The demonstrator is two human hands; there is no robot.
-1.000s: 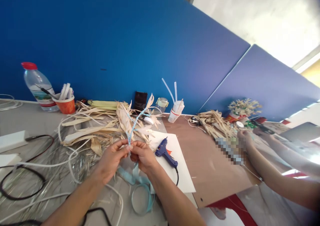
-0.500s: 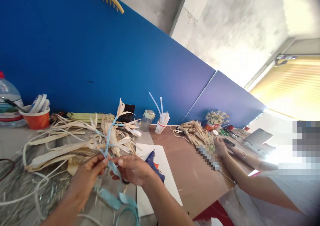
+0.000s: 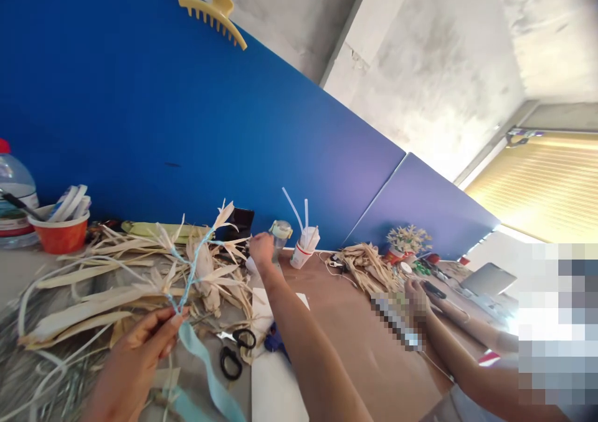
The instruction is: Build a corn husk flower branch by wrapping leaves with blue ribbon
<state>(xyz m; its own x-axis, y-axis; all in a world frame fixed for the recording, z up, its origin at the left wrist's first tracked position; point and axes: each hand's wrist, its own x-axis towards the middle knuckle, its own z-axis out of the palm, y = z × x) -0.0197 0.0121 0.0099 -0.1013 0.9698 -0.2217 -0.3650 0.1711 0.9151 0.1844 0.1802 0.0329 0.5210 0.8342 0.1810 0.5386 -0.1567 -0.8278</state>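
Observation:
My left hand (image 3: 149, 341) pinches the lower stem of a branch of corn husk flowers (image 3: 190, 279). Its stems are wrapped in light blue tape, and pale husk blooms stand at the tips. A loose length of blue tape (image 3: 210, 372) hangs from the pinch down to the table. My right hand (image 3: 262, 251) is stretched far forward, beside a clear bottle (image 3: 281, 232) near the partition. Its fingers are turned away, so whatever they touch is hidden. Black-handled scissors (image 3: 236, 350) lie between my arms. A blue glue gun (image 3: 275, 340) is partly covered by my right forearm.
Dry corn husks (image 3: 84, 310) and thin wires (image 3: 47, 372) spread over the left side. An orange tub (image 3: 60, 235) and a paper cup with straws (image 3: 303, 251) stand along the blue partition (image 3: 140, 98). At right, a co-worker's arms (image 3: 448, 341) reach over the table.
My right hand has let go of the blue tape and moved forward to the back of the table. The branch has shifted slightly left and down in my left hand. The scissors now show.

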